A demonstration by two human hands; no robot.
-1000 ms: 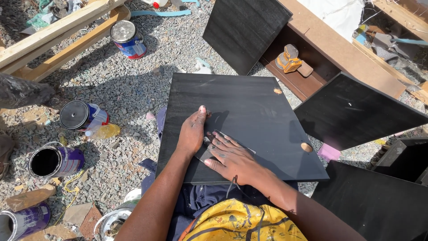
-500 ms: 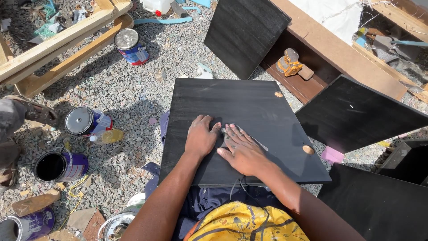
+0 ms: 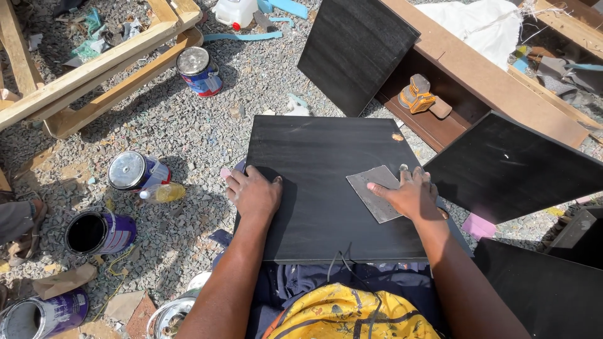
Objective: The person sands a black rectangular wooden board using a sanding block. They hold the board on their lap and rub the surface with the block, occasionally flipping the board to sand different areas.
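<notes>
A black painted board lies flat across my lap over the gravel. My left hand grips its left edge, fingers curled over the side. My right hand rests flat on the board's right part, pressing a grey sheet of sandpaper under its fingers. A pale scuffed spot shows at the board's far right corner.
Paint cans stand on the gravel to the left: a closed one, an open one, another far off. A small yellow bottle lies nearby. More black panels, an orange sander and wooden beams surround me.
My hands have spread apart: the left slid to the board's left edge, the right moved to the right side with the sandpaper. The view has shifted closer.
</notes>
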